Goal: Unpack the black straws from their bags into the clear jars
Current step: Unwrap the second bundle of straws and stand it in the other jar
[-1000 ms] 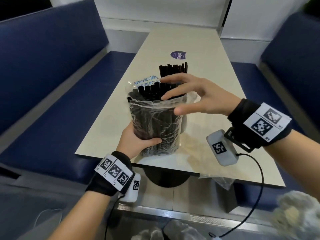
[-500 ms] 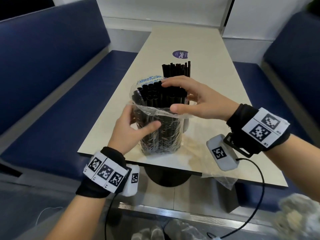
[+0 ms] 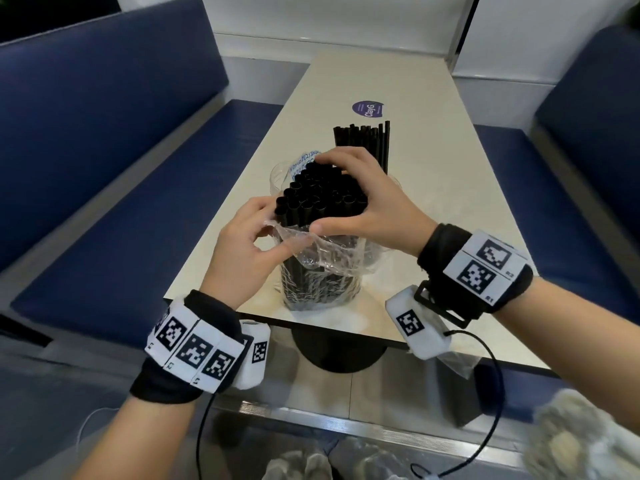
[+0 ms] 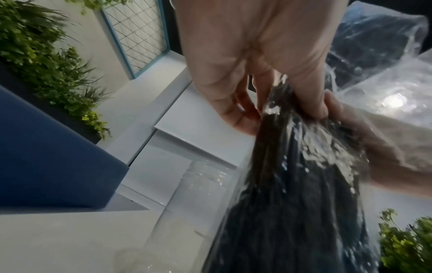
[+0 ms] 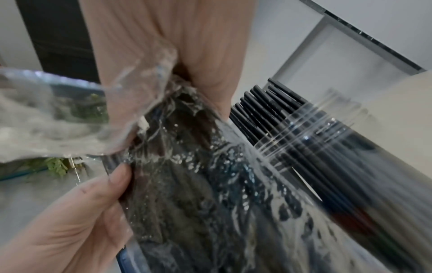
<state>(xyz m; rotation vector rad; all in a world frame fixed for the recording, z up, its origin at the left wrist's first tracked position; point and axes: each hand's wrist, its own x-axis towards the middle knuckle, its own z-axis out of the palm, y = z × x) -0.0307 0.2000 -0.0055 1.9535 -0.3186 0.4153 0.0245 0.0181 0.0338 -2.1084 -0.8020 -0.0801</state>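
Left hand (image 3: 242, 251): pinching bag (image 3: 322, 271) rim, peeling it down. Straws (image 3: 322, 192): upright on table (image 3: 433, 188), half-bagged. Right hand (image 3: 367, 202): fingers curled round the tops. Jar (image 3: 360, 140) behind, filled. Risk: loosened bundle splays, topples.

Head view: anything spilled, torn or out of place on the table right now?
Nothing spilled. One oddity: an empty bag hangs over the table's near edge. The straws stand upright in their bag, which the left hand is peeling.
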